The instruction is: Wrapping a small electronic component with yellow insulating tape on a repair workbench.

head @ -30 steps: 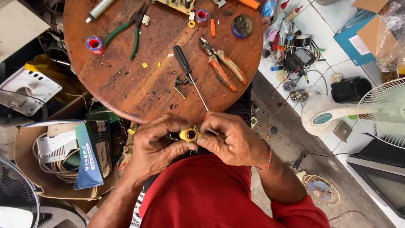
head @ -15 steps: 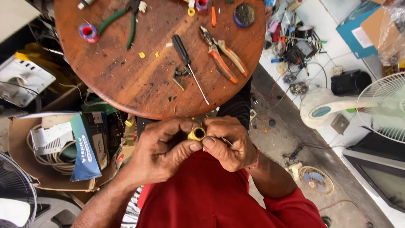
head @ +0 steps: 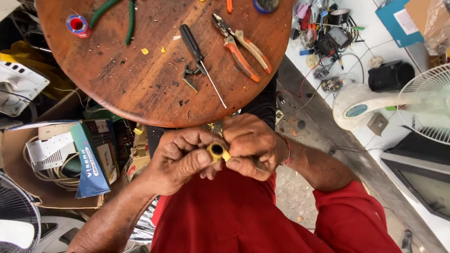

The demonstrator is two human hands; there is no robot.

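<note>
hands, two in count, meet below the round wooden table [head: 140, 84], the left hand [head: 180, 159] and right hand [head: 253, 145] both pinching one small yellow ring-shaped part [head: 217, 151] between their fingertips, with one black-handled screwdriver [head: 199, 55] and one orange-handled pliers [head: 241, 44] lying on that table.

A round wooden table [head: 140, 89] sits just beyond the hands [head: 215, 154]. On it lie a black-handled screwdriver [head: 199, 54] straight ahead, orange pliers [head: 241, 44] farther right, green-handled pliers [head: 117, 11] and a red-blue spool [head: 77, 24] far left.
</note>
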